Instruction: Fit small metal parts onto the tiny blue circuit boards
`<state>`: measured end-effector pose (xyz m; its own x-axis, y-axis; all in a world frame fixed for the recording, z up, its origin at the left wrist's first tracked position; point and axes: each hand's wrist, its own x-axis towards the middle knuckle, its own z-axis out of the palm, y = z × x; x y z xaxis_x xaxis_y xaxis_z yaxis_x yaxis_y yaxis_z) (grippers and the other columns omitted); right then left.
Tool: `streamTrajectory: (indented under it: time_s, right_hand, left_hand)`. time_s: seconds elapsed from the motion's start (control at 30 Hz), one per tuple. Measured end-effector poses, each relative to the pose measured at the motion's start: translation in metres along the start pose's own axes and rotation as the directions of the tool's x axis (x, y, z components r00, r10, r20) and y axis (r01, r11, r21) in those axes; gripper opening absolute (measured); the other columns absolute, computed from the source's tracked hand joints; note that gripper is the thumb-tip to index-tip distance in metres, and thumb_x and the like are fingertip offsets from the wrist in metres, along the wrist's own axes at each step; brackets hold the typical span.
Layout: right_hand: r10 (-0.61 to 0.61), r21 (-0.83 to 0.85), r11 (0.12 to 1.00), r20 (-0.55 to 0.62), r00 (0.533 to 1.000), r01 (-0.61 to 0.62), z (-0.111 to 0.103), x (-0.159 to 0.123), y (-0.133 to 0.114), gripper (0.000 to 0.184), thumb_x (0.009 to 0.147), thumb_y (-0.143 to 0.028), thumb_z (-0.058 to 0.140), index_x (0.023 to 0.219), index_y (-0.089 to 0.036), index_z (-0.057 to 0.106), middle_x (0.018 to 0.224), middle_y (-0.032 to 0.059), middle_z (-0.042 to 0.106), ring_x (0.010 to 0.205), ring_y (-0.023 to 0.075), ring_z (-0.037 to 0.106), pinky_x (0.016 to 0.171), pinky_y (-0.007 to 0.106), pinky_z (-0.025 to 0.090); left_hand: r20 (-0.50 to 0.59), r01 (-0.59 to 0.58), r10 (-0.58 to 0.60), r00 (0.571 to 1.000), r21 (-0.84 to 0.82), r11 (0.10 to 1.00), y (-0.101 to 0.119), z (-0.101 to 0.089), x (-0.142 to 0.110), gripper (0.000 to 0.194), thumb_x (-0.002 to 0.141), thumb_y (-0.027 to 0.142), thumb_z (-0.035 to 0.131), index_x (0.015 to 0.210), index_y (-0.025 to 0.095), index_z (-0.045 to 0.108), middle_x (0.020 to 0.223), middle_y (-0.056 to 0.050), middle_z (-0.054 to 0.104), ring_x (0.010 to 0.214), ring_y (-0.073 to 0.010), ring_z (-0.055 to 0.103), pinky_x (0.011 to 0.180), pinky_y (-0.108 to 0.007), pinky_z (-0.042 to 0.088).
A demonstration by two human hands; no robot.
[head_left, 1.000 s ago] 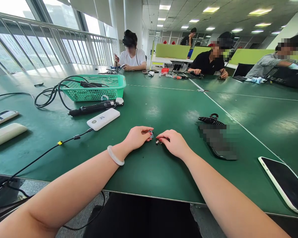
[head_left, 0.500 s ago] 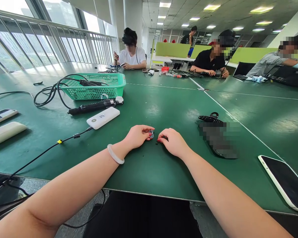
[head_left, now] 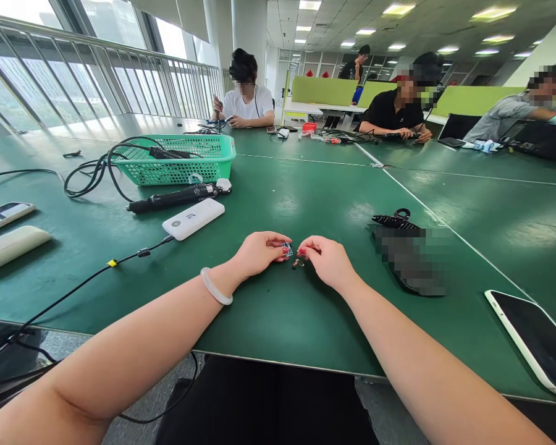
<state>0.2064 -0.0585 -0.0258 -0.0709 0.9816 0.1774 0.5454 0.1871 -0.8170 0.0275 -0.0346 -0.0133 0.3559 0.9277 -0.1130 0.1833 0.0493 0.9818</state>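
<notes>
My left hand [head_left: 261, 253] is closed, its thumb and fingers pinching a small light-blue and dark part [head_left: 288, 249] of openwork shape just above the table. Too small to make out is what kind of part it is. Close by on the right, my right hand [head_left: 328, 259] has its thumb and forefinger pressed together, and whatever they grip cannot be made out. Below those fingertips sits a tiny reddish and pale piece [head_left: 298, 264] with a dark end; whether the fingers touch it is unclear.
Left on the green table [head_left: 259, 315] are a white power bank [head_left: 193, 219], a black electric screwdriver [head_left: 176, 198] and a green basket [head_left: 178, 162] with cables. Rightward are a black hair clip [head_left: 398, 220], a dark pouch-like item [head_left: 410, 262] and a phone [head_left: 532, 340]. Several people sit beyond.
Both hands have shifted slightly, the right one a little up and away. A reddish and pale piece now shows below the right fingertips, where only a small dark bit showed.
</notes>
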Motion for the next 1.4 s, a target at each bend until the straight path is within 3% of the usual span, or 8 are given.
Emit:
streamTrajectory:
  time_s: [0.13,0.23,0.6,0.9,1.27,1.4]
  right_hand:
    - [0.007,0.088,0.996,-0.005,1.0,-0.007,0.001,-0.001,-0.001,0.013,0.078,-0.021,0.052,0.08,-0.02,0.065,0.076,0.0018,0.07,0.074,0.0159,0.065,0.073,0.031,0.049]
    - [-0.016,0.109,0.994,-0.045,0.999,0.021,0.002,-0.002,-0.003,0.021,0.079,-0.019,0.05,0.09,-0.02,0.067,0.08,0.0026,0.071,0.079,0.0166,0.066,0.078,0.033,0.05]
    - [-0.238,-0.091,0.971,-0.215,0.947,0.223,0.011,-0.013,-0.021,0.022,0.084,-0.02,0.05,0.09,-0.024,0.071,0.088,0.0025,0.071,0.083,0.0174,0.064,0.08,0.034,0.05]
    - [-0.327,-0.169,0.94,-0.215,0.92,0.295,0.009,-0.011,-0.021,0.017,0.082,-0.021,0.055,0.083,-0.026,0.071,0.083,0.0029,0.069,0.088,0.0207,0.058,0.081,0.038,0.048]
    - [-0.24,0.067,0.966,-0.134,0.961,0.25,0.006,-0.006,-0.013,0.012,0.077,-0.025,0.063,0.081,-0.028,0.073,0.086,0.0014,0.062,0.087,0.0175,0.057,0.079,0.034,0.046]
    - [-0.26,0.099,0.957,-0.118,0.958,0.272,0.006,-0.006,-0.013,0.013,0.076,-0.024,0.063,0.084,-0.028,0.073,0.086,0.001,0.063,0.084,0.0162,0.057,0.077,0.032,0.046]
  left_hand:
    - [0.002,0.011,-0.011,1.0,-0.095,0.995,0.001,0.001,-0.001,0.02,0.075,0.009,0.063,0.095,0.011,0.066,0.079,-0.007,0.07,0.074,-0.0134,0.067,0.076,-0.03,0.055]
    - [0.004,0.018,-0.017,1.0,-0.116,0.993,0.002,0.002,0.0,0.019,0.075,0.007,0.063,0.094,0.011,0.066,0.079,-0.007,0.07,0.074,-0.0136,0.067,0.076,-0.031,0.055]
    - [0.031,-0.014,0.018,0.999,-0.12,0.993,0.001,0.003,-0.001,0.013,0.074,0.005,0.063,0.085,0.012,0.061,0.074,-0.004,0.07,0.067,-0.0113,0.066,0.071,-0.029,0.055]
    - [0.027,-0.04,0.046,0.999,-0.208,0.977,0.0,0.006,-0.002,0.015,0.071,0.008,0.07,0.076,0.011,0.056,0.072,-0.004,0.069,0.07,-0.013,0.068,0.075,-0.033,0.055]
    - [0.127,0.019,0.03,0.991,-0.366,0.93,-0.002,0.003,-0.003,0.018,0.073,0.011,0.069,0.078,0.011,0.052,0.072,-0.003,0.069,0.071,-0.0124,0.068,0.08,-0.032,0.053]
    - [0.2,0.077,0.005,0.98,-0.401,0.913,-0.001,0.001,-0.004,0.02,0.075,0.01,0.067,0.092,0.011,0.057,0.076,-0.003,0.069,0.073,-0.0116,0.068,0.08,-0.029,0.052]
